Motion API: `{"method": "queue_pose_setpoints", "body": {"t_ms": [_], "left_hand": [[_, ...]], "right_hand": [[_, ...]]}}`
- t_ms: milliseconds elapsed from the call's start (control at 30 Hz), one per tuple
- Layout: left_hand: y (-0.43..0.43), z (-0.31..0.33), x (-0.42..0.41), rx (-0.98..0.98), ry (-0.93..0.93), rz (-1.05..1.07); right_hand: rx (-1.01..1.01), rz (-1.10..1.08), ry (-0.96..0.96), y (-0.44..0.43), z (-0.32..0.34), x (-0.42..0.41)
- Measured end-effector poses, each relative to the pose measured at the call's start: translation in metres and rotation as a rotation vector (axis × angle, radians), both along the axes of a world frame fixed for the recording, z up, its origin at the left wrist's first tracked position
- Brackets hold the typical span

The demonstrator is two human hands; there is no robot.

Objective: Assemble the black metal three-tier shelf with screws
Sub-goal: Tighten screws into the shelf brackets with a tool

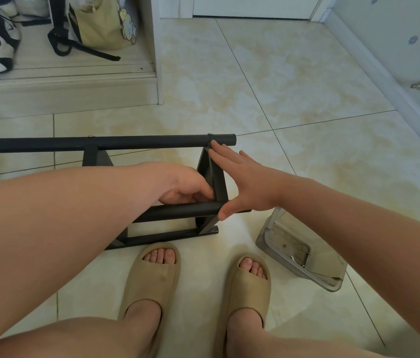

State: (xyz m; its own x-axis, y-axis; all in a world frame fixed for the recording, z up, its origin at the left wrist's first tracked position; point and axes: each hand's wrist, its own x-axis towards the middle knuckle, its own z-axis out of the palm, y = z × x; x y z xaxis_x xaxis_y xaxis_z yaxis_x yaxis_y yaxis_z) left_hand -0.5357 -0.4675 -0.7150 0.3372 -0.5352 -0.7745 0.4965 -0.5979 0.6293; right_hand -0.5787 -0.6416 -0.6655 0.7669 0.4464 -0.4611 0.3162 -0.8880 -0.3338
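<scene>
The black shelf frame [165,237] is lying on its side on the tiled floor [281,73], just beyond the person's feet, with its far tube [152,142] and near tube [178,210] running left to right. The right hand [242,184] is pressing flat, fingers straight, against the outer face of the end tier [218,182] at the frame's right end. The left hand [185,187] is reaching inside the frame, fingers curled against that tier's inner side; whether they are pinching anything I cannot tell. The step looks like squaring this tier between the tubes before fastening. It is probably going best with both hands pushing evenly and the tier sitting true under the screw head [210,134]. The grey tray [268,236], lying near on the right, is holding small hardware.
</scene>
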Motion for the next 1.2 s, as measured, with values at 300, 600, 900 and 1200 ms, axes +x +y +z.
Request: {"method": "queue_pose_setpoints", "body": {"t_ms": [300, 600, 900, 1200], "left_hand": [[-0.0027, 0.0057, -0.0012, -0.012, 0.009, 0.024], [0.0009, 0.0027, -0.0018, 0.016, 0.054, 0.019], [-0.0027, 0.0051, 0.0, 0.042, 0.009, 0.017], [-0.0002, 0.0023, -0.003, -0.019, -0.067, 0.056]], "right_hand": [[-0.007, 0.002, 0.0, 0.0006, 0.0005, -0.0006], [-0.016, 0.005, -0.001, 0.0007, 0.0018, 0.0014], [-0.023, 0.01, -0.011, 0.0014, 0.0015, 0.0011], [-0.012, 0.014, -0.01, 0.0013, 0.0012, 0.0005]]}}
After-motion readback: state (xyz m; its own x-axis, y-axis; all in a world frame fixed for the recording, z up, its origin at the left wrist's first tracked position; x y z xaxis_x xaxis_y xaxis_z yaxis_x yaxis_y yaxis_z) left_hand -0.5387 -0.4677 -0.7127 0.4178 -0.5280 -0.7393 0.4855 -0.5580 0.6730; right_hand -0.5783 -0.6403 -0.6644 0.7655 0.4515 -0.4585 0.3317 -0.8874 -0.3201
